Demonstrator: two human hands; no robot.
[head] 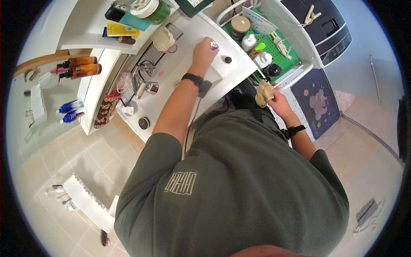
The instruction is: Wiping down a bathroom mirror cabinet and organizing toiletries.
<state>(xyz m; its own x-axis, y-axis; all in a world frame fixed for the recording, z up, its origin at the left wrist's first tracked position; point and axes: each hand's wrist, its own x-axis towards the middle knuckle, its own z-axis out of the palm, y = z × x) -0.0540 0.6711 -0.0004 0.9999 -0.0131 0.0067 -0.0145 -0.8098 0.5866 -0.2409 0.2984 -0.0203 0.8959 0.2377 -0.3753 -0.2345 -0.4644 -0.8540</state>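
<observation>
My left hand point(204, 54), with a dark band at the wrist, is over the far part of the white washbasin point(179, 93), closed around a small shiny item point(213, 45) with a purple edge. What that item is, I cannot tell. A small round black-topped container point(228, 60) stands on the basin counter to its right. My right hand point(278, 102) grips a crumpled tan cloth point(264, 93) beside the counter's front corner, below the green rack shelf. A chrome faucet point(147, 87) is at the basin's back edge, left of my left forearm.
A green perforated shelf point(282, 48) holds several bottles and a lidded jar point(240, 27). The washing machine point(321, 29) is at upper right. At left, an open cabinet shelf point(86, 38) holds tubes and jars. A dark cord point(191, 123) hangs over the counter's front edge. A patterned mat point(316, 102) covers floor at right.
</observation>
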